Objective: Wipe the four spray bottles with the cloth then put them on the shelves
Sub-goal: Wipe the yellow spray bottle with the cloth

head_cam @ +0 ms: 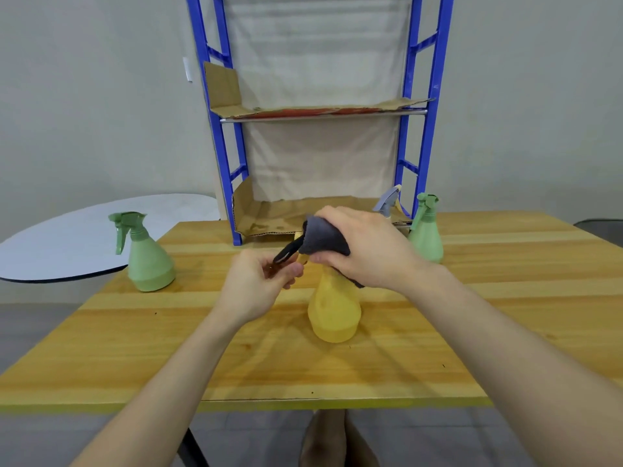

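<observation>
While the right hand (364, 246) pressed a dark grey cloth (325, 239) over the top of the yellow spray bottle (333, 310), its fingers were curled tight around cloth and neck together, so the bottle's head was almost wholly hidden. The bottle stood upright on the wooden table (236, 358), directly below that grip. Just to the left of the grip, the left hand (259, 281) pinched a loose corner of the cloth, and perhaps the trigger, between thumb and fingertips; which one it gripped could not be told.

Well off to the left of the hands stood a green spray bottle (146, 254), apart from everything else. Beyond the grip and to its right stood a second green spray bottle (426, 230), close by the right wrist. Directly behind the right hand, a grey-headed spray bottle (387, 200) showed only its nozzle, its body hidden by the hand. Farther back rose the blue shelf rack (424, 129), its shelves lined with cardboard (269, 214). A round white table (84, 237) lay beyond the left green bottle.
</observation>
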The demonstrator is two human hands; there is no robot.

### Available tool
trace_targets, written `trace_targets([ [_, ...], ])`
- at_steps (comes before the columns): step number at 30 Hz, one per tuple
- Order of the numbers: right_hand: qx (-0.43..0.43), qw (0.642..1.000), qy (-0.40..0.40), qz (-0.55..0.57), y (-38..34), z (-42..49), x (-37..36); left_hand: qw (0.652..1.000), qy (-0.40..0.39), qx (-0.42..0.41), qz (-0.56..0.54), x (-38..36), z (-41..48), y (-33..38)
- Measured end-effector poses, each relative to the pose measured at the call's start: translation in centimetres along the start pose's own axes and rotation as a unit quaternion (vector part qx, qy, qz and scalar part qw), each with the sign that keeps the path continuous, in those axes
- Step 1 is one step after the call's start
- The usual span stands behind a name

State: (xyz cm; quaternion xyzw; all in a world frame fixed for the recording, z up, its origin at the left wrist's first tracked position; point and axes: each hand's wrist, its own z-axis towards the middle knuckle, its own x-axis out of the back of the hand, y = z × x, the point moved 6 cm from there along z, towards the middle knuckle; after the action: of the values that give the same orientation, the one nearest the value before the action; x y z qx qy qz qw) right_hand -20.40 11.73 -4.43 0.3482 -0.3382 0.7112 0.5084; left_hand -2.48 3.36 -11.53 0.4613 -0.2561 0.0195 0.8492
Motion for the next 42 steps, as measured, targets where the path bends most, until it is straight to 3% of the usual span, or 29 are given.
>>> trace_targets([
  [3, -0.002, 0.998, 0.037, 0.048, -0.1, -0.6, -0.2, 1.000, 0.007, 0.007, 0.001, -0.1, -0.4, 0.1],
  [6, -0.064, 0.996, 0.051, 0.021, 0.9, -0.5, -0.3, 1.000, 0.012, 0.011, -0.021, 0.0, -0.3, 0.3],
  [9, -0.138, 0.985, -0.011, 0.103, 1.9, 0.9, 1.0, 1.000, 0.000, -0.008, -0.015, 0.1, -0.8, 1.4],
  [12, -0.098, 0.990, -0.067, 0.069, 0.5, 2.0, 1.9, 1.000, -0.003, -0.006, 0.001, 0.1, -1.1, 2.0],
  [15, -0.068, 0.987, 0.036, 0.143, -0.1, 0.3, 0.3, 1.000, 0.013, 0.017, -0.008, 0.3, -1.4, 1.4],
  [19, -0.143, 0.909, 0.248, 0.302, 1.6, -4.4, -2.2, 1.000, 0.020, 0.019, -0.012, -0.5, -1.4, 1.4],
  [22, -0.224, 0.835, 0.278, 0.419, 2.0, -5.0, -3.4, 0.999, 0.024, 0.021, -0.017, -0.7, -1.2, 1.4],
  [25, -0.263, 0.810, 0.269, 0.451, 1.6, -6.0, -5.7, 0.999, 0.029, 0.018, -0.014, -0.7, -1.5, 1.8],
  [29, -0.322, 0.835, 0.211, 0.393, 2.8, -7.5, -7.7, 0.998, 0.047, 0.032, 0.003, -0.3, -1.4, 1.7],
  [31, -0.331, 0.836, 0.231, 0.372, 3.4, -7.3, -6.3, 0.998, 0.048, 0.036, 0.004, -0.3, -1.3, 1.7],
  [33, -0.285, 0.852, 0.272, 0.345, 2.5, -6.6, -4.5, 0.998, 0.046, 0.038, 0.004, -0.6, -1.2, 2.0],
  [36, -0.221, 0.928, 0.230, 0.192, 0.1, -5.6, -4.6, 0.998, 0.036, 0.048, 0.012, -1.3, -1.0, 2.0],
  [38, -0.225, 0.959, 0.127, 0.118, 0.1, -5.8, -6.7, 0.997, 0.038, 0.058, 0.017, -1.2, -0.9, 1.7],
  [40, -0.266, 0.952, 0.049, 0.145, 1.3, -6.6, -8.3, 0.996, 0.050, 0.064, 0.028, -0.7, -0.8, 1.6],
  [42, -0.277, 0.931, 0.121, 0.204, 1.8, -7.2, -7.1, 0.996, 0.059, 0.061, 0.025, -0.4, -0.8, 1.9],
])
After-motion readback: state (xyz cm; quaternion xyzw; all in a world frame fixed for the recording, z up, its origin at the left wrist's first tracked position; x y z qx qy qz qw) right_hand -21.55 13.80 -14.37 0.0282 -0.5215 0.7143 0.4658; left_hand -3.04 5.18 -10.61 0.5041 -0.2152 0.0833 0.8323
